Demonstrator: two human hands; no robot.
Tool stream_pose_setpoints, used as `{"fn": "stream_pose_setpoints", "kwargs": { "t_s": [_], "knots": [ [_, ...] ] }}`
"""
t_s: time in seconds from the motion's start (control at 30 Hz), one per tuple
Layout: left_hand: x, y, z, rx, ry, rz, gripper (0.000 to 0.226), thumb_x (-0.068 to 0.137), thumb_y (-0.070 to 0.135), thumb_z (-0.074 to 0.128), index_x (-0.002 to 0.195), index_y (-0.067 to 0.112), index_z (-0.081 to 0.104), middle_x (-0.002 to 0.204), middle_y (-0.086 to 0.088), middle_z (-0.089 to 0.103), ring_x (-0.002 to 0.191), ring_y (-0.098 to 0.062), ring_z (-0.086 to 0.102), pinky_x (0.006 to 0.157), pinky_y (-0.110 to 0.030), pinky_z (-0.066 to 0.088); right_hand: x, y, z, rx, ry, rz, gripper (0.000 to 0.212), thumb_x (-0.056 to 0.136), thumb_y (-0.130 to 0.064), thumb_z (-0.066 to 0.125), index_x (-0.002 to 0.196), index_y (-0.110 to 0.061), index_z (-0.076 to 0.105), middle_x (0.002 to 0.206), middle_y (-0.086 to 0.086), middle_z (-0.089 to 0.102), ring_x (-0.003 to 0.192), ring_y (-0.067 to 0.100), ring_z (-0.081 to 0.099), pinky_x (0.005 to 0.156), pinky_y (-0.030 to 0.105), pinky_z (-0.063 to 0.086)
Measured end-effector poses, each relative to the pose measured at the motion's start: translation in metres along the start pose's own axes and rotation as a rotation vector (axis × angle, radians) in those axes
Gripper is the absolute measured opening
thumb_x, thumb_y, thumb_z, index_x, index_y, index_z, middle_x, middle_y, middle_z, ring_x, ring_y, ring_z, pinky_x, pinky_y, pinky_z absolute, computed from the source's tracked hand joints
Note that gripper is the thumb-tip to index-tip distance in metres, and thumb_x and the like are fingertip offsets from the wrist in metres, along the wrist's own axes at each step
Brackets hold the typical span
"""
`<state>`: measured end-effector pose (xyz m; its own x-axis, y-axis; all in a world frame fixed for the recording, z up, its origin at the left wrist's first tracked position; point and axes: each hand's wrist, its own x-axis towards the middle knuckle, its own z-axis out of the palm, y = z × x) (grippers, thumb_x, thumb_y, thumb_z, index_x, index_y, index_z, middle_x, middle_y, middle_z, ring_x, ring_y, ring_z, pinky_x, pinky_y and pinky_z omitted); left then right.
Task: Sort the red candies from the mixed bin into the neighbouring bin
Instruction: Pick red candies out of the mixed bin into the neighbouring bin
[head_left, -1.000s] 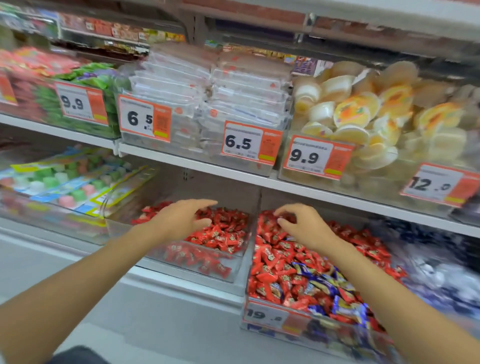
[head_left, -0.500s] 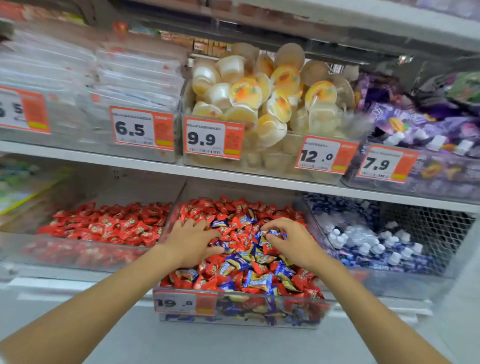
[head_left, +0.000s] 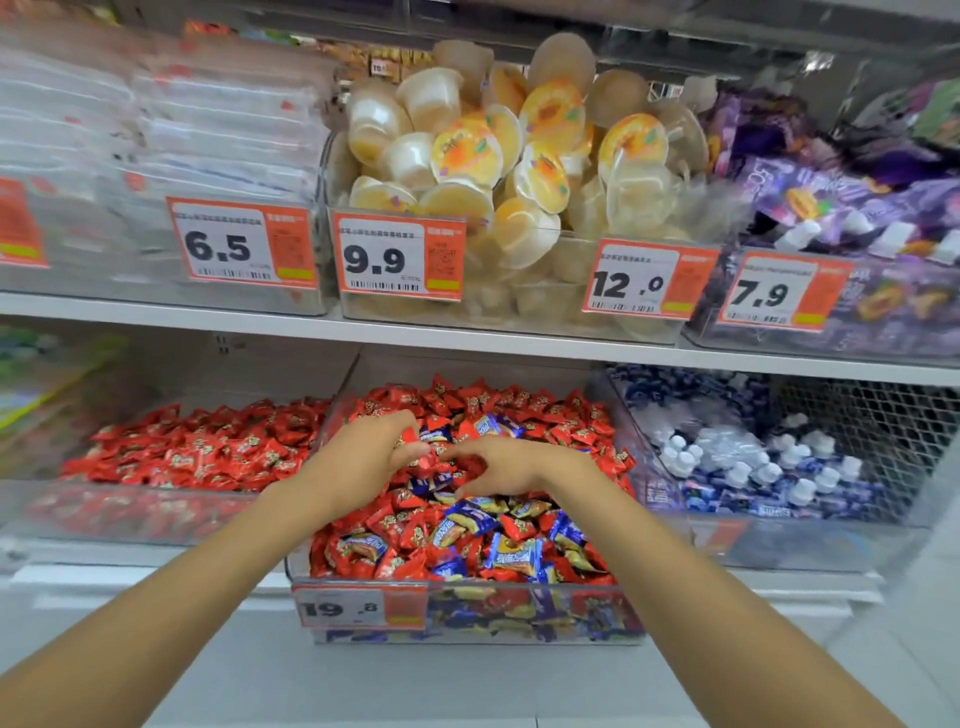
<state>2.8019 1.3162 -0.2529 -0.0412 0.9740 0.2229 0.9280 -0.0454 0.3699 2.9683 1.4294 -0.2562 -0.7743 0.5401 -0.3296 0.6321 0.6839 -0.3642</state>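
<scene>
The red candies (head_left: 524, 410) lie heaped together with blue candies (head_left: 467, 519) in the clear mixed bin (head_left: 467, 618), which sits beneath the shelf (head_left: 208, 319). The neighbouring bin (head_left: 130, 514) just to its left holds red ones only. They look small, light and individually wrapped in crinkly, slick film, so a loose handful would likely slide and spill. A pinch on a wrapper's sealed end, or a shallow scoop off the top of the heap, seems the surest hold. The left hand (head_left: 363, 460) has its fingers curled round a few red wrappers. The right hand (head_left: 511, 467) bends its fingers down into the pile, and I cannot tell whether it grips anything. The mixed bin's price tag (head_left: 337, 608) reads 19.8, and the tags (head_left: 239, 244) along the shelf read 6.5, 9.9, 12.0 and 7.9. The smaller print and the lettering on the wrappers are unreadable.
</scene>
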Motion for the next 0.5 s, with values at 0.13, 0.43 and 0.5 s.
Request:
{"fn": "stream_pose_setpoints", "kwargs": {
  "t_s": [0.13,0.43,0.5],
  "knots": [
    [-0.002,0.004,-0.005,0.019,0.06,0.005,0.034,0.094,0.048,0.044,0.093,0.014,0.05,0.053,0.0,0.048,0.047,-0.014,0.044,0.051,-0.032,0.035,-0.009,0.008,-0.005,0.143,0.146,-0.031,0.016,0.088,-0.026,0.068,0.1,-0.022,0.057,0.118,0.003,0.056,0.088,0.014,0.051,0.084,0.037,0.044],
    [-0.007,0.012,-0.011,-0.099,0.041,0.009,0.04,0.08,0.054,0.06,0.094,0.019,0.046,0.053,0.001,0.044,0.041,-0.009,0.031,0.047,-0.025,0.028,-0.058,0.018,-0.02,0.347,0.523,-0.095,0.014,0.093,-0.019,0.061,0.105,-0.017,0.053,0.1,-0.02,0.05,0.087,0.003,0.051,0.081,0.027,0.039],
    [-0.008,0.016,-0.009,-0.174,0.013,0.025,0.023,0.086,0.044,0.062,0.092,0.027,0.047,0.057,-0.001,0.057,0.037,-0.008,0.04,0.043,-0.02,0.031,-0.066,0.019,-0.019,0.407,0.557,-0.072,0.015,0.093,-0.017,0.06,0.107,-0.02,0.054,0.111,-0.011,0.056,0.091,0.026,0.058,0.081,0.043,0.046]
  ]
}}
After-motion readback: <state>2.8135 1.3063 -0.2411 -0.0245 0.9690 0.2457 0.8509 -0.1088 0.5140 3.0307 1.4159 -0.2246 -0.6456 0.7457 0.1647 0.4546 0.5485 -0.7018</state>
